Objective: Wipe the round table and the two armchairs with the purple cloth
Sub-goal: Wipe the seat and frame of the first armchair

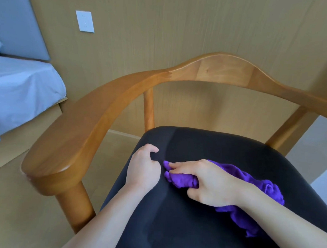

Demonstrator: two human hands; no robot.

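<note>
Armchair point(96, 110): wooden frame, curved back rail and broad armrests, black padded seat point(223, 150) filling the lower centre of the view.

Purple cloth point(183, 179): bunched, lying on the seat at about 4 o'clock from the view's centre, its loose end trailing toward 5 o'clock beneath the right forearm.

Right hand point(210, 181): on top of the cloth, fingers curled round a fold of it and pointing toward 9 o'clock, pressing it to the seat.

Left hand point(144, 166): just beside the cloth's tip, at its 9 o'clock; knuckles rest on the seat, fingers curled under. Whether they pinch the seat fabric cannot be told.

Wood-panel wall point(162, 31): behind the armchair, at 12 o'clock.

White wall socket point(85, 21): on the wall, at 11 o'clock.

Bed point(21, 85): white sheet, at 9 o'clock, grey headboard point(18, 20) above it.
</note>
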